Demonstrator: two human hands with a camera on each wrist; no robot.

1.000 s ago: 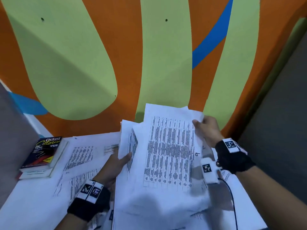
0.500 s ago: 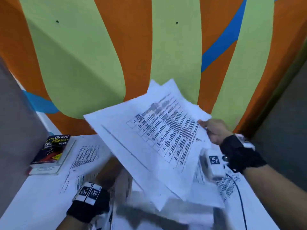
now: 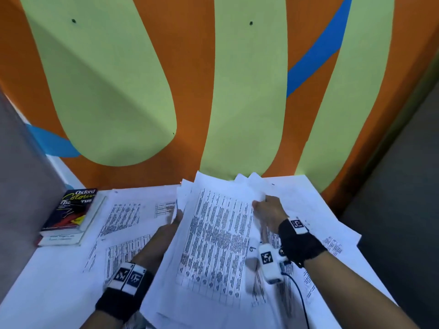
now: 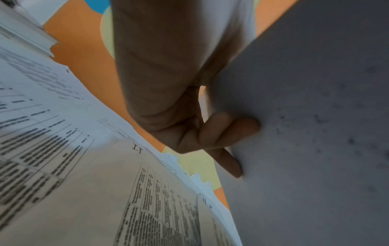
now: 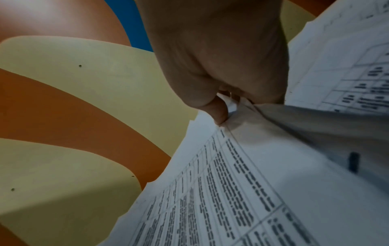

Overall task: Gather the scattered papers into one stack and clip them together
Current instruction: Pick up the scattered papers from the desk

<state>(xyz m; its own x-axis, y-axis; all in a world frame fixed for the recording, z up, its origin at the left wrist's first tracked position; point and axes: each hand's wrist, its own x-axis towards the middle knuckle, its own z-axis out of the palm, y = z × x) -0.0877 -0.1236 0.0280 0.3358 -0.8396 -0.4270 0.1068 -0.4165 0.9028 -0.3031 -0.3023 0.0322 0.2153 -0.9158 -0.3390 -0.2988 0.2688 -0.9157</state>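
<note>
Holding a bundle of printed papers [image 3: 213, 241] between both hands, we've got it tilted up off the white table [image 3: 47, 293], roughly mid-table and near us. Our left hand [image 3: 166, 231] supports the bundle's left edge, fingers [image 4: 227, 131] curled onto its blank back. Our right hand [image 3: 270, 212] pinches the far right corner, thumb [image 5: 219, 111] clamped over the crumpled edge. More loose sheets [image 3: 123, 217] lie flat on the table left of the bundle, others [image 3: 332, 243] to the right under our wrist. An Oxford book [image 3: 71, 210] sits on the far left, near the striped wall [image 3: 190, 91].
</note>
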